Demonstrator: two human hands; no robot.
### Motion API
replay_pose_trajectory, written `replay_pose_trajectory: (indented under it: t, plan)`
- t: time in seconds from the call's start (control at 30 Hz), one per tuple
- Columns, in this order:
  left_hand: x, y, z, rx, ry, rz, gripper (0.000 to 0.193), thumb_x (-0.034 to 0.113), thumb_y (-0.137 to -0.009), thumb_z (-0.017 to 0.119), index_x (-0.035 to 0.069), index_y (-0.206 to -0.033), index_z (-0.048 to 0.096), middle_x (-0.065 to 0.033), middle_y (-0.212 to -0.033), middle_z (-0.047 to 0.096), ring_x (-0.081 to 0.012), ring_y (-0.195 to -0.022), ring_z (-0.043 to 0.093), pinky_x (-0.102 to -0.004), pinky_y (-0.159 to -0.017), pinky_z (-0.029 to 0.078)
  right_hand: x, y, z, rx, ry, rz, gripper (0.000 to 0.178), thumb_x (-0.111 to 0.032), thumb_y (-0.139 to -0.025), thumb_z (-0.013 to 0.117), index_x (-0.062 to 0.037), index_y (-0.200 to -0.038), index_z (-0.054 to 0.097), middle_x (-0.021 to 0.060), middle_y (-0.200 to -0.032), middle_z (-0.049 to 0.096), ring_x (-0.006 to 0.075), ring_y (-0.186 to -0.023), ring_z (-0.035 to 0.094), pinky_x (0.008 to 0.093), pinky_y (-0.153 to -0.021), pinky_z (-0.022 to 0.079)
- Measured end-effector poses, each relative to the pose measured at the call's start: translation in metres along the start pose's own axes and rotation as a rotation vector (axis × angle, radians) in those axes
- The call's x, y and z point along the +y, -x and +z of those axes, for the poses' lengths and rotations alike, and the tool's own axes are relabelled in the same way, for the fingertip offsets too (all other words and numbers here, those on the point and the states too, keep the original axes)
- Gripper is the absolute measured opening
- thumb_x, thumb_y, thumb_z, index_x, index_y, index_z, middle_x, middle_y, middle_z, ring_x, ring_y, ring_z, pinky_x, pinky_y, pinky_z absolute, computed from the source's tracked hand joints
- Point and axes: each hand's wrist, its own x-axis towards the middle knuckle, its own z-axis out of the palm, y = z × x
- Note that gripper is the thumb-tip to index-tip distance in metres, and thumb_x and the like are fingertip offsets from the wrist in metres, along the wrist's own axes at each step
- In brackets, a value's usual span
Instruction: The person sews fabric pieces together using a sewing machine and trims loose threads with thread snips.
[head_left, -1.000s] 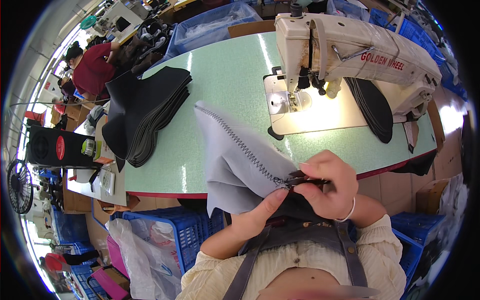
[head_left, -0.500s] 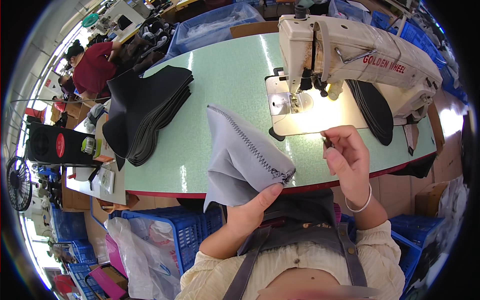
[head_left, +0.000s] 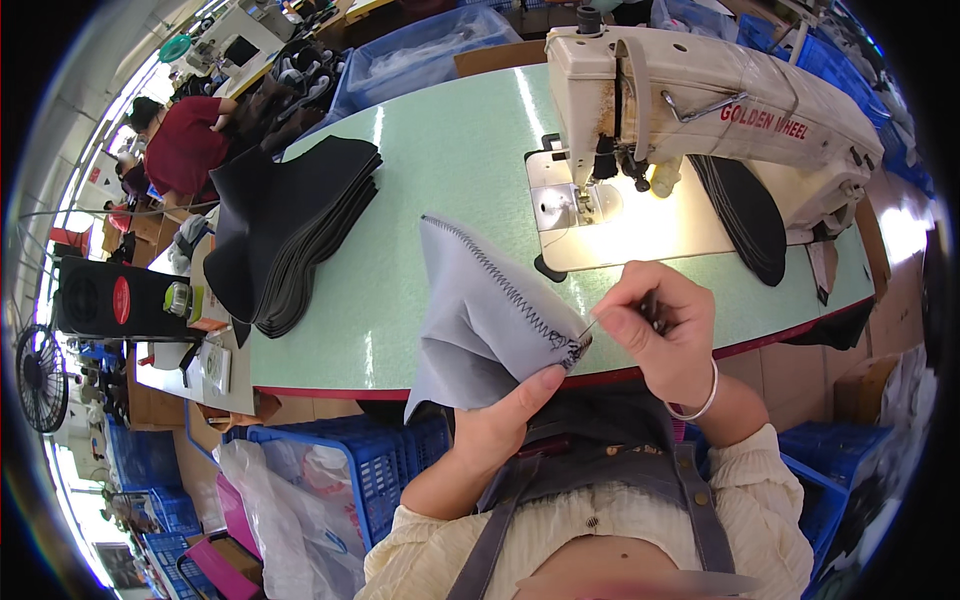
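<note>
My left hand (head_left: pixel 505 420) holds up a grey fabric piece (head_left: pixel 475 310) from below, thumb pressed on the lower end of its dark zigzag seam (head_left: pixel 510 290). My right hand (head_left: pixel 665 330) is pinched just right of that seam end, gripping a small dark tool (head_left: pixel 650 303). A thin thread (head_left: pixel 590 325) runs from the seam end to its fingertips. Both hands hover over the near edge of the pale green table (head_left: pixel 440 160).
A cream sewing machine (head_left: pixel 700 90) stands at the back right, with black cut pieces (head_left: pixel 745 215) beneath its arm. A stack of black pieces (head_left: pixel 290 225) lies at left. Blue baskets (head_left: pixel 340 470) and a plastic bag (head_left: pixel 290 520) sit below. A person in red (head_left: pixel 180 145) works far left.
My right hand left the seam end, lifted up and right, then came back beside it and now pinches at the thread. The grey piece stays held up in my left hand.
</note>
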Motion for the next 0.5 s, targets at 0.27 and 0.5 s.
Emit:
replay_pose_trajectory:
  t: [0.27, 0.5]
  plan:
    - [-0.003, -0.006, -0.003, -0.031, 0.017, 0.065, 0.05, 0.006, -0.074, 0.073, 0.002, -0.116, 0.047, -0.0059, -0.108, 0.055, -0.017, -0.101, 0.053, -0.0312, -0.09, 0.042, 0.003, -0.004, -0.014, 0.386, -0.42, 0.035, 0.008, -0.009, -0.088, 0.059, -0.0019, -0.092, 0.059, -0.0036, -0.074, 0.053, 0.0016, -0.059, 0.041, 0.019, -0.052, 0.034]
    - [-0.005, -0.005, -0.003, -0.019, -0.016, 0.02, 0.046, 0.006, -0.075, 0.073, 0.002, -0.114, 0.049, -0.0059, -0.107, 0.055, -0.0168, -0.1, 0.053, -0.0309, -0.089, 0.043, 0.002, -0.002, -0.006, -0.099, 0.274, -0.178, 0.022, 0.001, -0.072, 0.072, -0.0033, -0.092, 0.064, 0.0007, -0.072, 0.052, 0.0045, -0.057, 0.043, 0.019, -0.049, 0.031]
